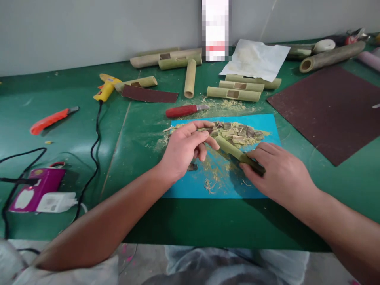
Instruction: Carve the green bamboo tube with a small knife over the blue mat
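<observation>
My right hand (279, 170) is closed around the near end of a slim green bamboo piece (230, 147), which slants up and left over a blue sheet (190, 188). The end under my fingers looks much darker. Close to the far end of that piece, my left hand (185, 146) hovers with its fingers bent and apart, and nothing shows inside it. Whether its fingertip touches the bamboo I cannot tell. Beyond both hands, bamboo chips (239, 134) and shavings lie heaped on the sheet. A red-handled knife (184, 111) rests just past the sheet.
Cut bamboo tubes (234, 94) lie toward the wall, some under white paper (255, 59). Brown sandpaper (329, 111) covers the right side. At left are an orange cutter (52, 120), a yellow corded tool (105, 89) and a purple box (38, 190) with cables.
</observation>
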Available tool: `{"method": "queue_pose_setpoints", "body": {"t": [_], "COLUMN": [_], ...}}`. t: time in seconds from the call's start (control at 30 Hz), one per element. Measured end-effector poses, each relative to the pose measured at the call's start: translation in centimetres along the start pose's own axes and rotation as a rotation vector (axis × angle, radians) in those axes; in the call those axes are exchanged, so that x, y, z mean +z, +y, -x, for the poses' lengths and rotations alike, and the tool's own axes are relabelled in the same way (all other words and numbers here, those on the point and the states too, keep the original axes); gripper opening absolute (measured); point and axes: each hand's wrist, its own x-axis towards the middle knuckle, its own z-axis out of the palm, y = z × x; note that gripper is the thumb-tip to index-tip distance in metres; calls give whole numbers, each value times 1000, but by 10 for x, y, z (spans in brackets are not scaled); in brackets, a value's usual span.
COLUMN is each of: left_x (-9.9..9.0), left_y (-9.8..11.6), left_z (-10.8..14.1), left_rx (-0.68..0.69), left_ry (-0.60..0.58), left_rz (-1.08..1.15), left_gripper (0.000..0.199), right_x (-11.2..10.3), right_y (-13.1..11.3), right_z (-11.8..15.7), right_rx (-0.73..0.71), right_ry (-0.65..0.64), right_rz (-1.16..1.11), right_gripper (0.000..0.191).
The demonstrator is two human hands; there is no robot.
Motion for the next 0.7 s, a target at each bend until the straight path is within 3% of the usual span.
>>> {"method": "queue_pose_setpoints", "body": {"t": [0.5, 0.6, 0.7], "left_x": [-4, -6, -7], "left_y": [-7, -7, -9], "left_z": [0, 1, 2], "left_rx": [180, 224, 351], "left_ry": [47, 30, 57], "left_rz": [-138, -256, -462], "left_gripper": [17, 16, 15], "right_x": [0, 0, 0], "right_y": [1, 1, 1], "right_z": [0, 0, -1], "right_rx": [19, 39, 57], "right_ry": [-5, -5, -14], "right_rz": [-97, -110, -117], "right_gripper": [20, 17, 16]}}
